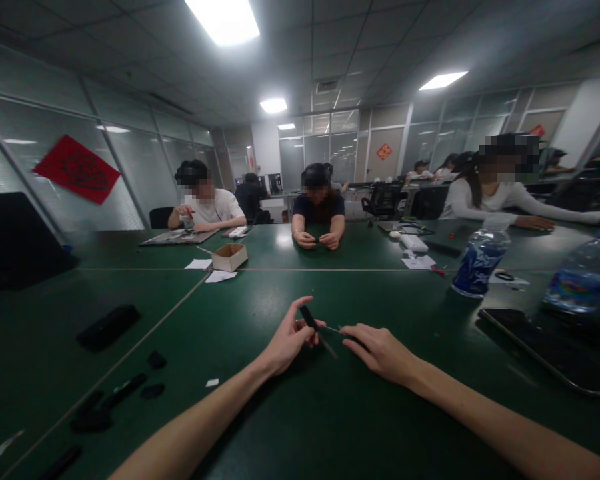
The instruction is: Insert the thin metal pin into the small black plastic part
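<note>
Black piece (308, 318), apparently part-covered by left hand (289, 339).

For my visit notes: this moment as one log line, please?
left hand: holds black piece; right hand: holds thin rod; table: green

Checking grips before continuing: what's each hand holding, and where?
Left hand: slim black piece, below its upper end. Right hand: thin rod, by its right end.

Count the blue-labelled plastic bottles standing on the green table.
2. One blue-labelled bottle stands beyond the right hand, to its right; the other bottle stands farther right, near the picture's edge. More may be hidden behind other things.
</note>
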The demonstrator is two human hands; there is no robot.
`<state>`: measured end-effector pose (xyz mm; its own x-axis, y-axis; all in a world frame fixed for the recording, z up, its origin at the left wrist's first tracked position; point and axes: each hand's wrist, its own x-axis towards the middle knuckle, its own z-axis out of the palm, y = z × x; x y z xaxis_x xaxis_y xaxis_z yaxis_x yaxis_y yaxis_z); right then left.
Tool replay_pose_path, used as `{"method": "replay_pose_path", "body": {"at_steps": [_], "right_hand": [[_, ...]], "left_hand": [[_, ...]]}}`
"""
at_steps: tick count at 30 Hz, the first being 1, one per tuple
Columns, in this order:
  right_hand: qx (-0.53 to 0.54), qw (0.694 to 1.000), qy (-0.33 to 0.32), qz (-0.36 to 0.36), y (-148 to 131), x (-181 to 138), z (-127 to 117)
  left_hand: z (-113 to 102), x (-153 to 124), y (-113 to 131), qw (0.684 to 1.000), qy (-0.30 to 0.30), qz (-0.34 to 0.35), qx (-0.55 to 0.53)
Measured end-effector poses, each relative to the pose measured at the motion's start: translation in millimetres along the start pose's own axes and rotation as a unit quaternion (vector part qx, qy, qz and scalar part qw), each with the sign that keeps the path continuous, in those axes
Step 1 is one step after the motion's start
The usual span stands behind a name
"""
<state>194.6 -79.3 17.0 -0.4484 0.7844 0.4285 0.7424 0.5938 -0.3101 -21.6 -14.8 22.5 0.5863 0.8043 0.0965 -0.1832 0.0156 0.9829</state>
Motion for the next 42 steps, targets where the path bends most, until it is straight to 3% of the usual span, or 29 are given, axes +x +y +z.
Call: {"method": "replay_pose_path", "body": {"at_steps": [42], "right_hand": [[-0.049,0.999,-0.016,-0.009,-0.9,1.2,1.4]], "left_hand": [[0.8,0.5,-1.8,1.000,-0.006,-0.011,-0.019]]}}
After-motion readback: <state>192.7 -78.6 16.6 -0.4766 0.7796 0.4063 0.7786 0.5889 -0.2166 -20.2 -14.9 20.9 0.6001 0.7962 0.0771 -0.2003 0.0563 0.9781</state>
